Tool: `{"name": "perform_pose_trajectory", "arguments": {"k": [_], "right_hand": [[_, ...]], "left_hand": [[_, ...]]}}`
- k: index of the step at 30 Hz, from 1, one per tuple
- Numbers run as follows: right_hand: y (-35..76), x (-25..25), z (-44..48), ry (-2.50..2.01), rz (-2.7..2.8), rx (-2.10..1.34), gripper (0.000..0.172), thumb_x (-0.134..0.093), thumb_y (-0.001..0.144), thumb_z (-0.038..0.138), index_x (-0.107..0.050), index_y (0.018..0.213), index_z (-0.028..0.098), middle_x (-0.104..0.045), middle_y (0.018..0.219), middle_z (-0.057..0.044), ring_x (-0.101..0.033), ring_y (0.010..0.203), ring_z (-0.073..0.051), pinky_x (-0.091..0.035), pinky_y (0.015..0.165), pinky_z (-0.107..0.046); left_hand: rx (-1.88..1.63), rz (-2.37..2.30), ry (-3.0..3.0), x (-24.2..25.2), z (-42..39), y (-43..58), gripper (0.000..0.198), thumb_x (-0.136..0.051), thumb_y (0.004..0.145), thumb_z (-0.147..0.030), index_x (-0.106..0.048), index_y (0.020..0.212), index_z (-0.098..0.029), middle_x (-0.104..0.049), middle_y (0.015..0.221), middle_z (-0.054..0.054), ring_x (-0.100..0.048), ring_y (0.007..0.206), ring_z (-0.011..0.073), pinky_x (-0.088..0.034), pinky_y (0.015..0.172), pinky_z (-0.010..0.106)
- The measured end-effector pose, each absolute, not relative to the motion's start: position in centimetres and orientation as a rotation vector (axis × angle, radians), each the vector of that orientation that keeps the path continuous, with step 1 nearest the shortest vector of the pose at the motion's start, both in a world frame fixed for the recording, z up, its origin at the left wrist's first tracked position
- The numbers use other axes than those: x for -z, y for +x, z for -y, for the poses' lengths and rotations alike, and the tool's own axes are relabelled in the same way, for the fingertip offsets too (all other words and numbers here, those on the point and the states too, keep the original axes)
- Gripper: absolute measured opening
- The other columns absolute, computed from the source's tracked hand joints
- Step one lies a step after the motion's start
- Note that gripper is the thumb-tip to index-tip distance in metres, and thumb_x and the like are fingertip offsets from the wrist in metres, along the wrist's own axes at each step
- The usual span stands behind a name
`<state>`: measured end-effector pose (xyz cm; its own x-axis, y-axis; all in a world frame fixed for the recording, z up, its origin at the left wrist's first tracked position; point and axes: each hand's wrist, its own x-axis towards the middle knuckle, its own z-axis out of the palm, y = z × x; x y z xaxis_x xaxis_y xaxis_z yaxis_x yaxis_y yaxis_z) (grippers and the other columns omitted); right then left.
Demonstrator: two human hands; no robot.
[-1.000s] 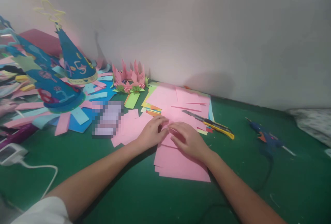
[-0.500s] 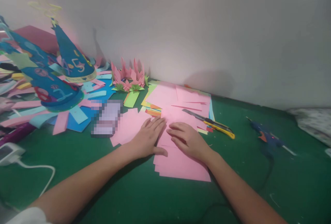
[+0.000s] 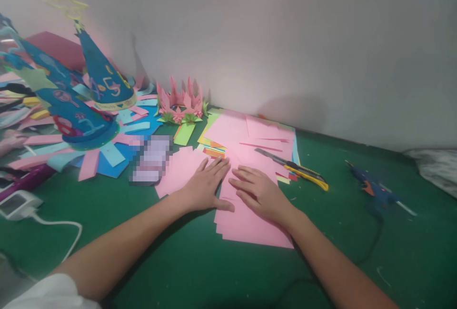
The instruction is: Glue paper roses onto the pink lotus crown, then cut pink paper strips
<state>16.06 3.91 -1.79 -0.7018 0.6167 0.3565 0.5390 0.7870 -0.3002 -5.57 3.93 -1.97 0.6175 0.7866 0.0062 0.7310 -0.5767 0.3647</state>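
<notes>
Pink paper sheets (image 3: 257,230) lie overlapped on the green table in front of me. My left hand (image 3: 205,185) rests palm down across their left edge, thumb apart and fingers stretched out. On the sheets just to its right lies my right hand (image 3: 262,192), fingers extended and slightly bent, pressing on the paper. Neither hand grasps anything. Smaller pink paper pieces (image 3: 174,168) are left of my left hand. A yellow and black utility knife (image 3: 300,170) lies on the papers beyond my right hand.
A blue glue gun (image 3: 374,187) lies at right, with its cord. Blurred out, a phone (image 3: 152,159) is at left. Behind stand a pink paper crown (image 3: 180,104) and blue cone hats (image 3: 103,71) among paper strips. A white cable (image 3: 76,225) curves at lower left.
The view has turned slightly, so everything sits a little further right. Both hands stay on the pink sheets in nearly the same pose.
</notes>
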Motion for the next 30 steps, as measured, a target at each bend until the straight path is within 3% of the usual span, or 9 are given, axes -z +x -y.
{"name": "perform_pose_trajectory", "arguments": {"k": [30], "right_hand": [[15.33, 2.01, -3.63, -0.871, 2.53, -0.203, 0.031, -0.047, 0.088, 0.022, -0.063, 0.115, 0.021, -0.06, 0.122, -0.01, -0.049, 0.119, -0.027, -0.043, 0.099, -0.051]], "left_hand": [[-0.291, -1.235, 2.521, 2.27, -3.94, -5.59, 0.106, -0.051, 0.062, -0.079, -0.023, 0.143, -0.017, -0.023, 0.15, 0.016, -0.018, 0.139, 0.0314, -0.007, 0.112, 0.051]]}}
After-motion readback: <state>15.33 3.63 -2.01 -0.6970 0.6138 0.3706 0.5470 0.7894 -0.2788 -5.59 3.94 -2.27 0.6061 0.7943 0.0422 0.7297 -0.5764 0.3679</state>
